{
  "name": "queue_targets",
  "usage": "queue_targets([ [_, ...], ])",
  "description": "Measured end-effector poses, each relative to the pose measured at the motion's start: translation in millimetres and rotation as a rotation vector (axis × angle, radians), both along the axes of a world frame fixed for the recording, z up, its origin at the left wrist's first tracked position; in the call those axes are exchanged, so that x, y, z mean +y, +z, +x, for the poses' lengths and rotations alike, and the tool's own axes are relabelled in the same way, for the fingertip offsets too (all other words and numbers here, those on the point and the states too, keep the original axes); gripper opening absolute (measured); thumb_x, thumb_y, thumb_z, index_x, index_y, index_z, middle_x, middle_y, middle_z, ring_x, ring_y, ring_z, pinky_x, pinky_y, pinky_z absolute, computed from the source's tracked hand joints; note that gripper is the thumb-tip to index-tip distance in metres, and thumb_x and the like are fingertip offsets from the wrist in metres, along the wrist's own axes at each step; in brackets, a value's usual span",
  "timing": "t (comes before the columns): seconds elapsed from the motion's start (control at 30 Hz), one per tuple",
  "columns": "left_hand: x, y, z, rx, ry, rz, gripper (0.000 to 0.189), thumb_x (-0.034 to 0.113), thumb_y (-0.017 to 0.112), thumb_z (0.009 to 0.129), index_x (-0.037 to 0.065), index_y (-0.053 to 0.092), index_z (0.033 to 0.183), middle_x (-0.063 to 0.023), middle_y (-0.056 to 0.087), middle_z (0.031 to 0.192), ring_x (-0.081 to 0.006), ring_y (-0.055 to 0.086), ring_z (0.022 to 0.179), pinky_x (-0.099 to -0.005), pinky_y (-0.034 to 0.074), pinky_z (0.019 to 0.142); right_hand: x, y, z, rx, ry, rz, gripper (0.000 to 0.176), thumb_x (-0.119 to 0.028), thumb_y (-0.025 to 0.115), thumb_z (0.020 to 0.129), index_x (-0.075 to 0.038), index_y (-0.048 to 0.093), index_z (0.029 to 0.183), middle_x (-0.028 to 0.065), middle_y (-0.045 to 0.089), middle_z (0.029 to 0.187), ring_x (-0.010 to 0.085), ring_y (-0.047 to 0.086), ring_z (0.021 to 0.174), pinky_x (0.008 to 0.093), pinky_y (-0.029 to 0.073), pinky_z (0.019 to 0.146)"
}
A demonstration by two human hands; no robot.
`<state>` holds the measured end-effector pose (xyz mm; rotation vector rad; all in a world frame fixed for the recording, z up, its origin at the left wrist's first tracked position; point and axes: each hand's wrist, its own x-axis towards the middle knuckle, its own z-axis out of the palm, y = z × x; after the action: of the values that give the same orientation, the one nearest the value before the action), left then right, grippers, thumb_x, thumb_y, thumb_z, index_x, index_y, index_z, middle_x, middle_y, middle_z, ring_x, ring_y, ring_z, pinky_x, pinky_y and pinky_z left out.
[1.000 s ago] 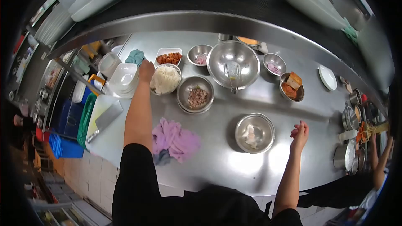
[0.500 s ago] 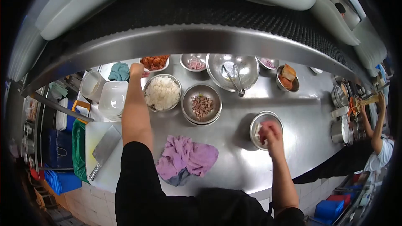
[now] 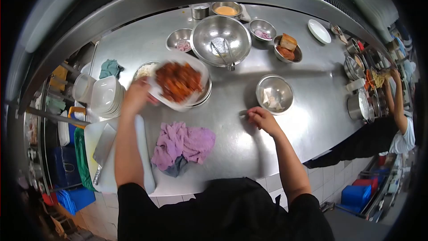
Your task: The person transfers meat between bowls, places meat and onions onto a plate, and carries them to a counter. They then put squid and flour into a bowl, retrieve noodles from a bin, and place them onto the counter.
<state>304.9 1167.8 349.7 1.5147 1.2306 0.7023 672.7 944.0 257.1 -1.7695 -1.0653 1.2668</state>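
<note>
My left hand (image 3: pixel 136 96) grips the near-left rim of a white dish (image 3: pixel 203 72), blurred by motion. Saucy red-brown meat pieces (image 3: pixel 178 82) fill the dish, which hangs over a rice bowl (image 3: pixel 146 70) and stacked steel bowls (image 3: pixel 205 99), hiding most of both. At the near rim of a steel bowl (image 3: pixel 285 90) with white pieces (image 3: pixel 272 100) in it is my right hand (image 3: pixel 262 119). Its fingers are curled together; I cannot tell what, if anything, is pinched in them.
A large steel bowl with tongs (image 3: pixel 220 40) stands at the back, onion bowls (image 3: pixel 263 31) beside it. Purple cloths (image 3: pixel 185 143) lie in front. On the left, a cleaver (image 3: pixel 104 145) rests on a white cutting board (image 3: pixel 133 160). Another person (image 3: pixel 401 125) works at far right.
My left hand has lifted the dish of red-brown meat from the back and brought it nearer and rightward. My right hand has come out of the bowl to its near-left side. The view has shifted.
</note>
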Motion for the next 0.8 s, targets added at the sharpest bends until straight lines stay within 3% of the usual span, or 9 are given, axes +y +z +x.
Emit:
queue_targets([
  [0.17,-108.4,-73.0,68.5,0.001,-0.288,-0.28,0.02,0.003,0.044,0.086,-0.002,0.055,0.101,-0.0107,0.063,0.073,-0.0164,0.062,0.055,-0.0295,0.051,0.049,-13.4,-2.7,25.5,0.216,-0.137,0.036,0.03,-0.032,0.053,0.092,-0.005,0.06,0.102,0.0029,0.058,0.073,0.0076,0.049,0.051,0.0208,0.038,0.045],
  [0.4,-137.0,-103.3,126.3,0.139,-0.516,-0.424,0.024,0.007,0.048,0.086,-0.002,0.056,0.107,-0.0097,0.064,0.082,-0.0143,0.062,0.061,-0.0286,0.052,0.053,-69.0,-1.0,58.0,0.225,-0.32,0.031,0.03,-0.029,0.052,0.092,-0.001,0.059,0.103,0.0057,0.06,0.073,0.0092,0.049,0.05,0.0225,0.039,0.045],
  [0.5,-91.0,-58.5,115.9,0.279,-0.646,-0.224,0.032,0.016,0.053,0.088,0.001,0.054,0.116,-0.0074,0.064,0.084,-0.0129,0.062,0.062,-0.0288,0.052,0.054,-90.9,3.3,65.0,0.117,-0.407,0.04,0.026,-0.024,0.053,0.092,-0.002,0.059,0.104,0.0059,0.062,0.076,0.0084,0.051,0.054,0.0221,0.041,0.048],
  [0.53,-60.0,-41.0,114.7,0.269,-0.516,-0.27,0.035,0.026,0.055,0.09,0.004,0.055,0.117,-0.006,0.063,0.083,-0.013,0.061,0.062,-0.0293,0.051,0.053,-89.9,9.0,61.3,0.115,-0.412,0.04,0.026,-0.024,0.053,0.092,-0.002,0.059,0.104,0.0059,0.062,0.076,0.0084,0.051,0.054,0.0221,0.041,0.048],
  [0.57,-20.1,-31.4,101.3,0.157,-0.448,-0.046,0.031,0.03,0.052,0.092,0.004,0.057,0.11,-0.0065,0.063,0.082,-0.0137,0.061,0.061,-0.0289,0.05,0.053,-88.4,15.8,51.3,0.004,-0.376,0.059,0.024,-0.021,0.053,0.091,-0.002,0.06,0.106,0.0055,0.063,0.078,0.0086,0.054,0.059,0.0223,0.044,0.052],
  [0.63,58.5,-18.9,108.7,0.245,0.017,0.222,0.029,0.032,0.05,0.091,0.006,0.06,0.1,-0.0094,0.063,0.069,-0.0162,0.062,0.056,-0.0319,0.05,0.057,-77.5,42.9,11.3,-0.129,-0.265,0.041,0.022,-0.012,0.055,0.09,-0.004,0.06,0.109,0.0056,0.065,0.086,0.0108,0.059,0.075,0.0246,0.049,0.065],
  [0.67,111.9,-31.4,110.0,0.234,0.099,0.33,0.038,0.036,0.051,0.09,0.003,0.058,0.107,-0.0103,0.063,0.069,-0.0165,0.063,0.057,-0.0315,0.05,0.058,-67.6,44.3,-9.9,-0.147,-0.124,0.073,0.022,-0.01,0.056,0.089,-0.003,0.06,0.109,0.0059,0.065,0.091,0.0124,0.06,0.08,0.0267,0.049,0.07],
  [0.77,191.0,-47.5,117.6,0.339,0.199,0.153,0.048,0.035,0.057,0.085,-0.005,0.052,0.112,-0.0176,0.062,0.08,-0.0212,0.062,0.054,-0.0298,0.054,0.048,-32.4,52.6,-82.9,-0.287,0.318,0.451,0.02,-0.015,0.06,0.086,-0.006,0.061,0.104,0.0121,0.063,0.095,0.0284,0.062,0.087,0.0339,0.05,0.076],
  [0.8,206.8,-61.3,117.8,0.351,0.16,-0.026,0.046,0.032,0.058,0.084,-0.006,0.053,0.11,-0.0192,0.062,0.08,-0.024,0.062,0.054,-0.0316,0.055,0.047,-26.3,58.3,-101.1,-0.273,0.418,0.405,0.021,-0.017,0.061,0.085,-0.008,0.062,0.104,0.0111,0.063,0.096,0.0293,0.062,0.088,0.0348,0.049,0.077],
])
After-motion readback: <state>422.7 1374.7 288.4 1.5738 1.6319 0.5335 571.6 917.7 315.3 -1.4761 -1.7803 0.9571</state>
